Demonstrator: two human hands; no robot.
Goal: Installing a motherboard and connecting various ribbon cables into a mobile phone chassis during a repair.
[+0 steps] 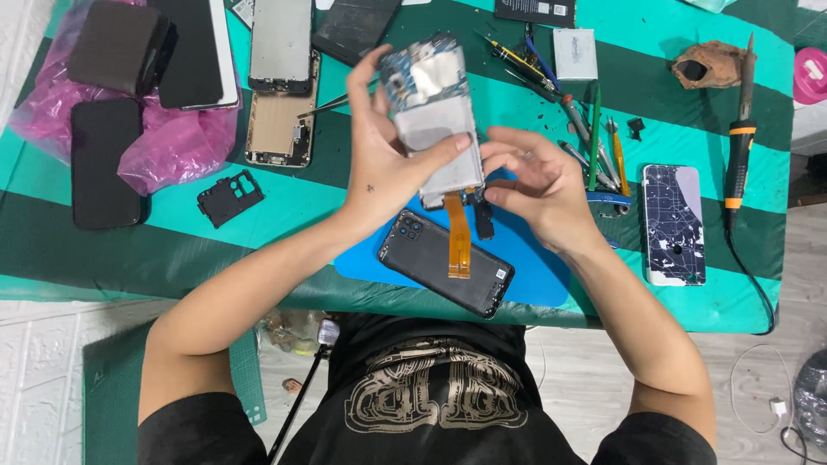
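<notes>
My left hand (388, 155) grips an opened phone body (431, 108) with bare metal shields and a blue circuit board, held tilted above the table. An orange flex ribbon (458, 237) hangs from its lower end. My right hand (534, 185) pinches the phone's bottom edge, where a small dark part (484, 220) dangles. Under both hands a black phone back cover (444, 263) with a camera cluster lies on a blue work mat (538, 258).
The green striped table (276, 232) carries phone frames (280, 95), dark phones on pink plastic bags (172, 142), a black bracket (228, 196), screwdrivers and tweezers (594, 129), a cracked phone (674, 222) and a soldering iron (739, 146) on the right.
</notes>
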